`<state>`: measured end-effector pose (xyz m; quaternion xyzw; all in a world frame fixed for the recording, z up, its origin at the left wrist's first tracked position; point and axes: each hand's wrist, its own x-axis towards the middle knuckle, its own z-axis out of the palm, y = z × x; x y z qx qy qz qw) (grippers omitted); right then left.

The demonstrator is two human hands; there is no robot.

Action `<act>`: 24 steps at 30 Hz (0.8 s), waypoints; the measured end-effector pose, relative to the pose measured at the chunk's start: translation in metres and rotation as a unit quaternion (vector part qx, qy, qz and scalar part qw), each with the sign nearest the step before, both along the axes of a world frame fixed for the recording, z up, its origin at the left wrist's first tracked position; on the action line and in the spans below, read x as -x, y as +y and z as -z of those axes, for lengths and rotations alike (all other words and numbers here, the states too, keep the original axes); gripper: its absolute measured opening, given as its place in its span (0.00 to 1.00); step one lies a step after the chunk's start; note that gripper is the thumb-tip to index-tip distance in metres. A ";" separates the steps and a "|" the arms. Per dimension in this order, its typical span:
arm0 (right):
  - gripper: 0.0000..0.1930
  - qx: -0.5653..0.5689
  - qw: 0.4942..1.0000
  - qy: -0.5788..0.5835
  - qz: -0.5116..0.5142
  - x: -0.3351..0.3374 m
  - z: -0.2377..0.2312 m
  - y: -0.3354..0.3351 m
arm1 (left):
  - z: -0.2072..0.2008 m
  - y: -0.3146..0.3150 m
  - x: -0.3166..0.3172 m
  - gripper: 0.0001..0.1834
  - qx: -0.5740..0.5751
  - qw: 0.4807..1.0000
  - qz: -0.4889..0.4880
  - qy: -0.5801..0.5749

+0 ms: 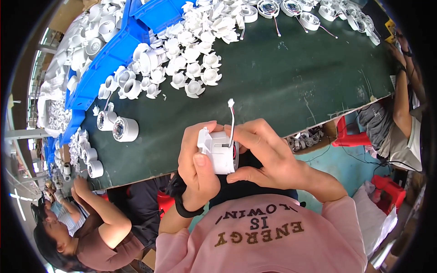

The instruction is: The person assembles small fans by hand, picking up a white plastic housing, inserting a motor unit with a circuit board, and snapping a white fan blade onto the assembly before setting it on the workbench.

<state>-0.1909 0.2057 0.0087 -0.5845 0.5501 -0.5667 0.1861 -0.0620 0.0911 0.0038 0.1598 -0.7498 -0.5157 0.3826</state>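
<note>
Close to my body, a white plastic housing [217,154] with a squared lug on one side is held between both hands. My left hand [195,166] grips it from the left, its thumb lying on the near face. On the other side, the fingers and thumb of my right hand [268,157] close round the edge, where a dark round part partly shows. A thin cable [232,123] rises out of the housing and ends in a small white connector [231,103]. The inside of the housing is mostly hidden by my fingers.
White finned plastic rings [193,68] lie heaped on the green table [273,86], beside blue bins [102,63]. Round units with cables [268,8] line the far edge. Two white cylinders [125,129] stand at left. Co-workers [102,227] sit at left and right.
</note>
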 end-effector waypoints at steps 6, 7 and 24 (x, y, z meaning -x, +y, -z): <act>0.36 -0.008 0.989 0.133 0.063 0.007 -0.003 -0.004 | -0.022 -0.010 0.006 0.33 0.120 0.981 0.017 -0.154; 0.36 -0.035 0.991 0.123 0.038 0.007 -0.007 -0.009 | -0.018 -0.008 0.005 0.31 0.007 0.992 -0.001 -0.129; 0.23 -0.137 0.802 0.464 0.350 0.240 0.037 -0.108 | 0.009 -0.166 -0.109 0.25 -0.115 0.956 -0.168 -0.210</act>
